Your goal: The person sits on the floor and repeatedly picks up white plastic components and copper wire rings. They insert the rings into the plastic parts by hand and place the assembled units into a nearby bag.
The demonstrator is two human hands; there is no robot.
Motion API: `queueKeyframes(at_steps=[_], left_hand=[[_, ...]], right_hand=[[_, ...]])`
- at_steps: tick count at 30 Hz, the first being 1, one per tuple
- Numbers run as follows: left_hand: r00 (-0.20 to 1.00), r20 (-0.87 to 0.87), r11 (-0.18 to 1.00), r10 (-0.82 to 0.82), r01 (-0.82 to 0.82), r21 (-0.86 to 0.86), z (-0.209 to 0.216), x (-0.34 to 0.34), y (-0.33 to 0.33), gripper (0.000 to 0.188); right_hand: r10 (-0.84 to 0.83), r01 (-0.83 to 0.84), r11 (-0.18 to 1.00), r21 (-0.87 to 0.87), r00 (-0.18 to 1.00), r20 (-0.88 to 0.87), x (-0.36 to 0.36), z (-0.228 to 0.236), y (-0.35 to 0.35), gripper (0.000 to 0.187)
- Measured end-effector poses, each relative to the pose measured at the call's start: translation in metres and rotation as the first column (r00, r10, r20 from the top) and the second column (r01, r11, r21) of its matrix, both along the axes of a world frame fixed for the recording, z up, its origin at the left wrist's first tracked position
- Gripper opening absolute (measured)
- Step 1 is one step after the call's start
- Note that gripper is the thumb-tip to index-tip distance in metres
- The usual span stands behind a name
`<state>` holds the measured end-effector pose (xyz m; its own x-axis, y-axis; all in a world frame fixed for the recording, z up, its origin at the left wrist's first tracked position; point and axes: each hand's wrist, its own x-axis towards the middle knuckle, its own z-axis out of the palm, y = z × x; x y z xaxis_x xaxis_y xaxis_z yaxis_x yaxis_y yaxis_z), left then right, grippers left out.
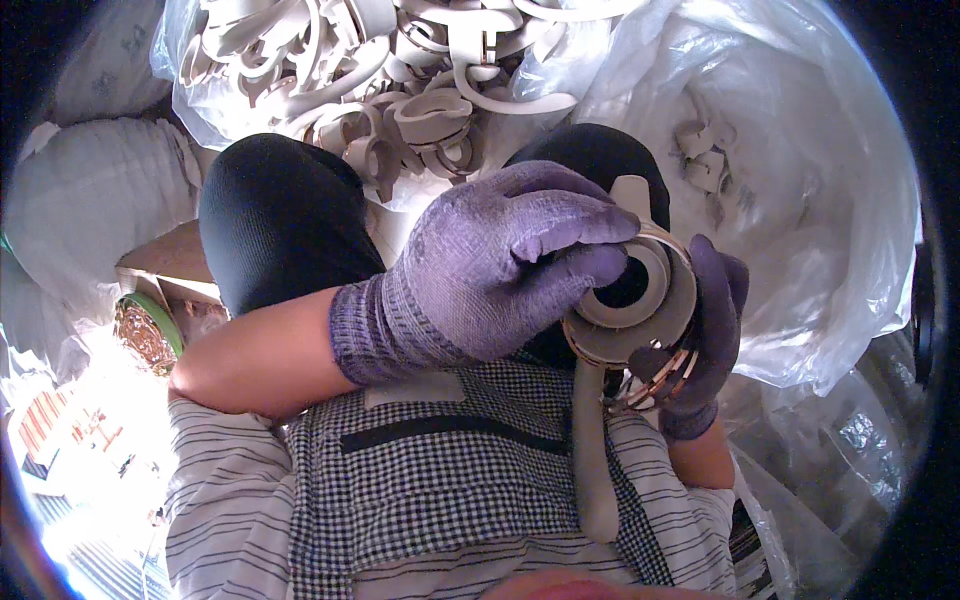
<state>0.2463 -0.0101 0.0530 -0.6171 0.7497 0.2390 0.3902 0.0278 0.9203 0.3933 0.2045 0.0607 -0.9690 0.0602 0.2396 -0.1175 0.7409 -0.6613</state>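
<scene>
My right hand (718,320), in a purple glove, wraps round the right side of a beige plastic kettle-like part (635,315). This part has a round collar with a dark opening, a spout-like tab at the top and a long curved handle hanging toward my apron. Shiny copper-coloured bands (672,380) show beside its lower right edge. From the left reaches my left hand (490,265), gloved in purple too, its thumb and fingers bent together at the collar's upper left rim. Whether a small piece lies between those fingertips is hidden.
Beyond my knees, similar beige handled parts (435,115) lie heaped on clear plastic. A large clear plastic bag (800,250) at right holds several small beige pieces (705,155). At left are a green-rimmed round container (150,330) with copper-coloured contents and a white cloth-like bundle (105,190).
</scene>
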Motion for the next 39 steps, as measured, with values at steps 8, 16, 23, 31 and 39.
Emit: queueKeyframes(at_steps=[8,16,23,31,39], left_hand=[[0.999,-0.031,1.0,-0.02,0.02,-0.012,0.001,-0.005,-0.004,0.03],[0.999,-0.044,0.999,-0.03,0.029,-0.019,0.004,-0.007,-0.002,0.03],[0.992,-0.121,1.0,-0.02,0.018,-0.017,-0.001,-0.006,-0.002,0.026],[0.995,-0.08,0.998,-0.054,0.05,-0.048,0.0,-0.003,-0.006,0.03],[0.984,-0.17,0.996,-0.059,0.068,0.049,-0.02,0.005,-0.01,0.061]], right_hand=[[0.122,-0.131,0.983,0.132,0.99,0.075,0.0,-0.003,0.016,0.103],[0.133,-0.131,0.982,0.137,0.991,-0.002,-0.005,0.0,0.006,0.112],[0.121,-0.123,0.975,0.186,0.992,0.023,-0.007,0.006,-0.001,0.104],[0.142,-0.147,0.974,0.171,0.989,0.042,-0.008,0.004,0.005,0.106],[0.232,-0.245,0.966,0.085,0.962,0.144,-0.012,-0.002,0.018,0.108]])
